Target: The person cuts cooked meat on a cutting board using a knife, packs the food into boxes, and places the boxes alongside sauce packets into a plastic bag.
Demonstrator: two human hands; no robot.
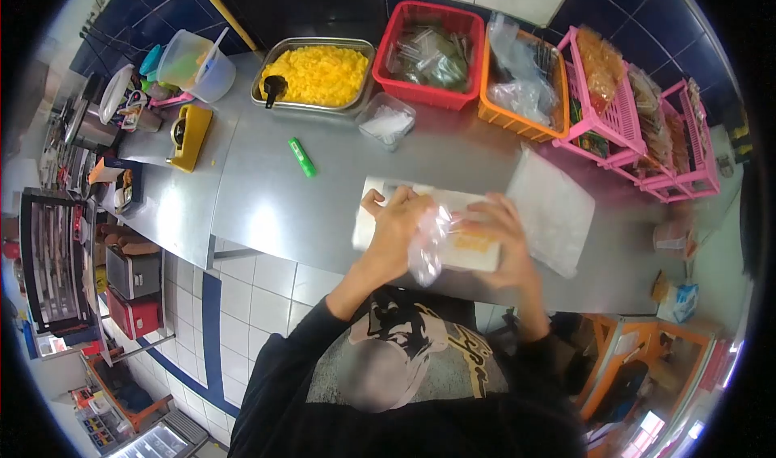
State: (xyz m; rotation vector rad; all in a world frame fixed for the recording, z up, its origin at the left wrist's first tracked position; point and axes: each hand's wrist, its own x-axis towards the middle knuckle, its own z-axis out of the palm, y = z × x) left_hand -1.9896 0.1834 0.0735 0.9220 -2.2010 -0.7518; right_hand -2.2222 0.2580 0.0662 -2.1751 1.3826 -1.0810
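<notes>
My left hand [394, 230] is closed on a small clear plastic bag [428, 252], which hangs down between my hands. My right hand [508, 244] is just to the right of the bag with its fingers bent toward it. Motion blurs those fingers, so whether they grip the bag is unclear. Under both hands lies a white, block-like rectangular thing [368, 225] with yellow lettering, partly covered by them. A stack of clear plastic sheets or bags [554, 211] lies flat to the right of my right hand.
Along the back of the steel table [323, 207] stand a tray of yellow food [315, 74] with a black scoop, a red basket [428, 94], an orange basket [517, 118] and pink racks [606, 126]. A small clear tub [386, 122], green marker [301, 157] and yellow tape dispenser [191, 139] sit nearer.
</notes>
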